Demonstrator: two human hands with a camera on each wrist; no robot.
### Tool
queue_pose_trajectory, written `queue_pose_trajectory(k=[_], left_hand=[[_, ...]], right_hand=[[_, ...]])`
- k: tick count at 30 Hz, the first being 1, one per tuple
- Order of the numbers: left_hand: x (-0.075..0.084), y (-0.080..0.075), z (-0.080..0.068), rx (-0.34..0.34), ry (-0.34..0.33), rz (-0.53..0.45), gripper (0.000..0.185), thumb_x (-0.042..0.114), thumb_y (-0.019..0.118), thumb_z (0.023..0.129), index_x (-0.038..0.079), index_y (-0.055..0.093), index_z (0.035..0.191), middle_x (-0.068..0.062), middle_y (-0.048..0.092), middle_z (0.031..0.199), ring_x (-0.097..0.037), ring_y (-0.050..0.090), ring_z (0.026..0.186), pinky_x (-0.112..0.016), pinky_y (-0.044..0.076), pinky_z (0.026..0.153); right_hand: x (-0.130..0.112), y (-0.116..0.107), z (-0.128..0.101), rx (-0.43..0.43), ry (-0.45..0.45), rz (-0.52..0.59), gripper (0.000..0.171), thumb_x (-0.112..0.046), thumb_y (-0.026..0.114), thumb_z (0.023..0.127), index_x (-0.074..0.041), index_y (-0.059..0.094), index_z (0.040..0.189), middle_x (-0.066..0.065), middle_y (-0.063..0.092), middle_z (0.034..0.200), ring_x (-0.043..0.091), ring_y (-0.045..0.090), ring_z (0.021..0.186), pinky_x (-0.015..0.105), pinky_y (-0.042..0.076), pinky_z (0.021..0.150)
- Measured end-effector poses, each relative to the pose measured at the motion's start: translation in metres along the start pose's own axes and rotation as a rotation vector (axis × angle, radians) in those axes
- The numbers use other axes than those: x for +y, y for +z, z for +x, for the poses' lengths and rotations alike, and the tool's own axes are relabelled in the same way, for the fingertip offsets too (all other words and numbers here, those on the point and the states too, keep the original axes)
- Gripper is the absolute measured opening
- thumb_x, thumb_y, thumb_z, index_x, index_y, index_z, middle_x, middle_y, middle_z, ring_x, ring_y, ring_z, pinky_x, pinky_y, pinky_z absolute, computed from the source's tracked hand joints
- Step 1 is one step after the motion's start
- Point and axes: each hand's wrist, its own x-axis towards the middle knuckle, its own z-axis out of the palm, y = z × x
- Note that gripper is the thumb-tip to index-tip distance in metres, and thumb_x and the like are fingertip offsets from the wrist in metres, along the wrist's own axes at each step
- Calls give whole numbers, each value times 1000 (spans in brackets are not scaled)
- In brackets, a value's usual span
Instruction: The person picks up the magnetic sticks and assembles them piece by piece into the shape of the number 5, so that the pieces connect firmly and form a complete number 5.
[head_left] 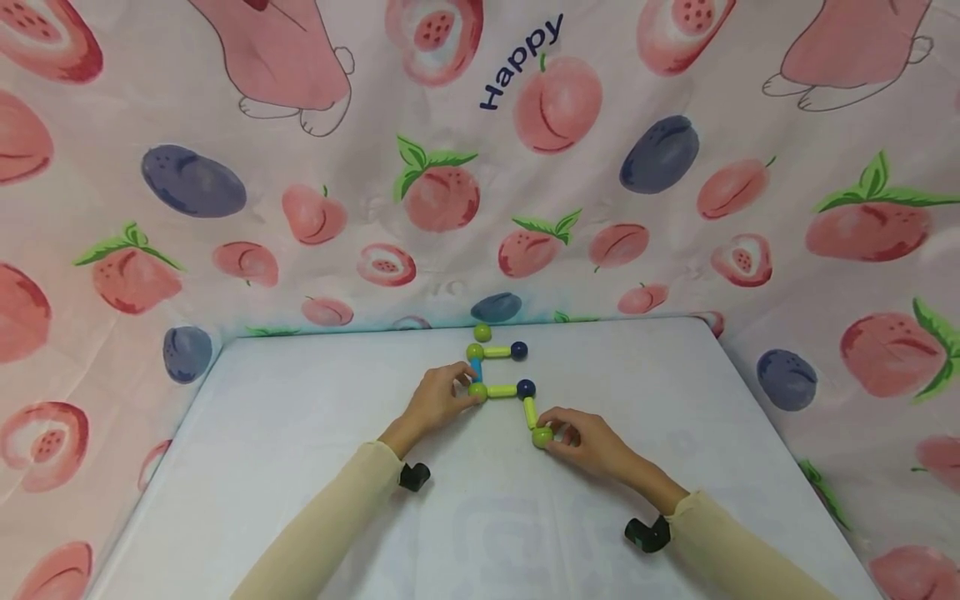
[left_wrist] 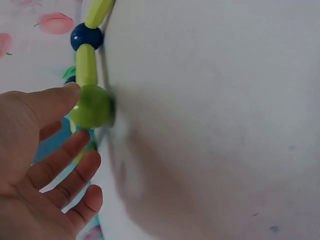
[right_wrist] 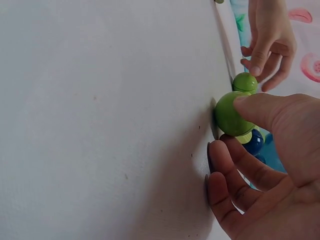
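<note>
A chain of balls and short rods lies on the white table. My left hand [head_left: 438, 396] pinches the green ball [head_left: 477, 391] at its left corner, the thumb pressing one side in the left wrist view. From that ball a blue rod [head_left: 477, 369] runs back and a yellow-green rod [head_left: 502, 391] runs right to a navy ball [head_left: 527, 389]. Another yellow-green rod [head_left: 531, 413] slants toward me from there, ending at a nearer green ball [right_wrist: 232, 115]. My right hand [head_left: 592, 442] holds this ball between thumb and fingers.
Behind, a green ball [head_left: 475, 352] joins the blue rod's far end, with a rod [head_left: 497, 352] leading to a second navy ball [head_left: 519, 351]. One more green ball [head_left: 482, 332] sits by the table's back edge. A fruit-printed cloth [head_left: 442, 275] hangs behind the table [head_left: 315, 383].
</note>
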Motion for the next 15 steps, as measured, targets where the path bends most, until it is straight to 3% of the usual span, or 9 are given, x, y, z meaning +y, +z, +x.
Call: queue_pose_trajectory(k=[8,15], left_hand=[[20,-9,7,-71,121,26,43,14,83,88,5,68,127,-13,74,109,-21,60,77,-35,50,73],[38,-8,14,-218,200,58,48,12,80,90,10,64,135,-14,72,112,-28,68,93,-38,53,82]], right_hand=[[1,-1,-3,-10,10,8,31,-8,74,94,-17,67,123,3,71,106,11,58,76,25,50,68],[2,-2,-4,-10,9,10,32,-7,74,93,-17,67,123,3,72,106,10,58,75,25,49,68]])
